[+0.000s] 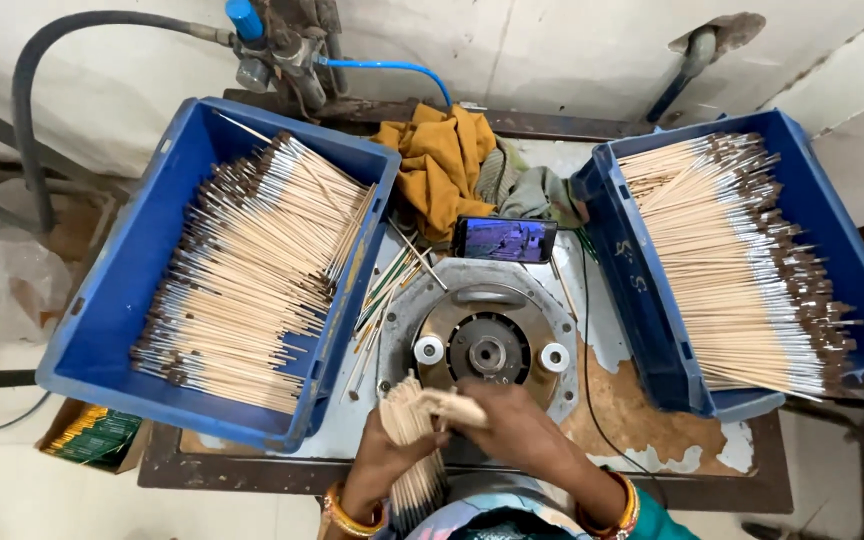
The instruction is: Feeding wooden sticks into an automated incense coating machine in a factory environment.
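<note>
At the bottom centre of the frame, the left hand [384, 455] grips an upright bundle of thin wooden brush handles [414, 440] while the right hand [512, 425] pinches its top, seemingly to draw one toward the round metal machine head [489, 345] just above.

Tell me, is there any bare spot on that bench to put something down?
Little. A bare patch of table lies between the round metal machine and the right blue crate. Elsewhere it's crowded: left blue crate, loose sticks, cloths, phone.
</note>
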